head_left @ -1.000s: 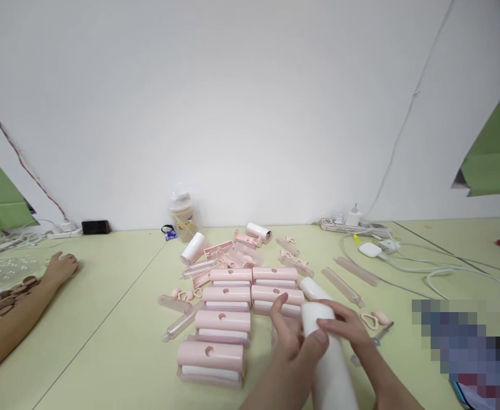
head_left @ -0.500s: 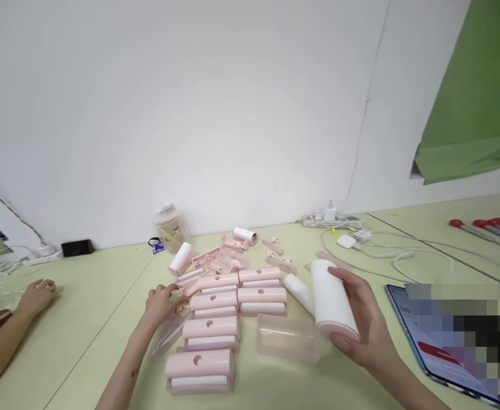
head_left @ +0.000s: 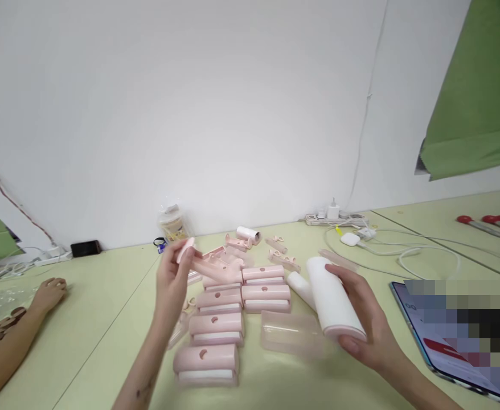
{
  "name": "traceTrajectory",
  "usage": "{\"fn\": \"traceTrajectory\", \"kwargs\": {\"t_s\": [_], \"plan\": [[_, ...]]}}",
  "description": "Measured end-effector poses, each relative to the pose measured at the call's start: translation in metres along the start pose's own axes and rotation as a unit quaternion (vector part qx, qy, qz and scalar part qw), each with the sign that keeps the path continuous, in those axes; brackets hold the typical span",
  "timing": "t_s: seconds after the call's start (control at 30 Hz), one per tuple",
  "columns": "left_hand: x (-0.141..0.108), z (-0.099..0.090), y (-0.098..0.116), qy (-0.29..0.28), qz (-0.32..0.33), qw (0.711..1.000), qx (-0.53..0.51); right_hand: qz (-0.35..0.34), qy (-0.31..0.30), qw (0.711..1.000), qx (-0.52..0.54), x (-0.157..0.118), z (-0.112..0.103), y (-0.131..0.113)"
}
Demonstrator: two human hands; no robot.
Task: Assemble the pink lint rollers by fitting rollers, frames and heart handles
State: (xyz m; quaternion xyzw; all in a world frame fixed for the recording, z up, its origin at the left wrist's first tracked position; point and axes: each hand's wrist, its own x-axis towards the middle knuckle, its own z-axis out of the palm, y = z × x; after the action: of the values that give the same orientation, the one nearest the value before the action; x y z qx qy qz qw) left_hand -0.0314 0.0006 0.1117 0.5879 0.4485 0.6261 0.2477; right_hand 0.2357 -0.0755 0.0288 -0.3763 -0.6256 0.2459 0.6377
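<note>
My left hand (head_left: 173,267) is closed on a pink plastic part (head_left: 216,267), lifted over the back of the pink holders. My right hand (head_left: 363,319) grips a large white roll (head_left: 333,299) with a pink end, tilted, its fingers round the right side. Several pink holders with white rolls inside (head_left: 216,326) lie in two columns between the hands. A clear pinkish cover (head_left: 290,331) rests left of the large roll. A smaller white roll (head_left: 300,287) lies partly behind that roll. Loose pink pieces (head_left: 238,242) lie farther back.
A phone (head_left: 446,341) lies at the right, partly pixelated. Behind are a power strip (head_left: 312,220), white cables and a plastic cup (head_left: 173,222). Red-headed tools (head_left: 466,220) lie far right; another person's hand (head_left: 50,293) rests at the left.
My left hand has risen from the table with a pink part in its fingers. My right hand still holds the large white roll, slightly more tilted. The view has shifted a little.
</note>
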Motion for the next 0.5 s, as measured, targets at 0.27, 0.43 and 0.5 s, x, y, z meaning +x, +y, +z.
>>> {"fn": "traceTrajectory", "kwargs": {"t_s": [0.27,0.43,0.5], "plan": [[-0.095,0.088,0.014,-0.19,-0.408,0.84,-0.302,0.102,-0.15,0.961,0.207,-0.004,-0.001,-0.004],[-0.108,0.093,0.01,-0.153,-0.421,0.857,-0.253,0.18,-0.206,0.917,0.29,-0.004,0.011,0.001],[-0.108,0.09,0.01,-0.142,-0.433,0.857,-0.242,0.19,-0.224,0.907,0.301,-0.005,0.013,0.002]]}}
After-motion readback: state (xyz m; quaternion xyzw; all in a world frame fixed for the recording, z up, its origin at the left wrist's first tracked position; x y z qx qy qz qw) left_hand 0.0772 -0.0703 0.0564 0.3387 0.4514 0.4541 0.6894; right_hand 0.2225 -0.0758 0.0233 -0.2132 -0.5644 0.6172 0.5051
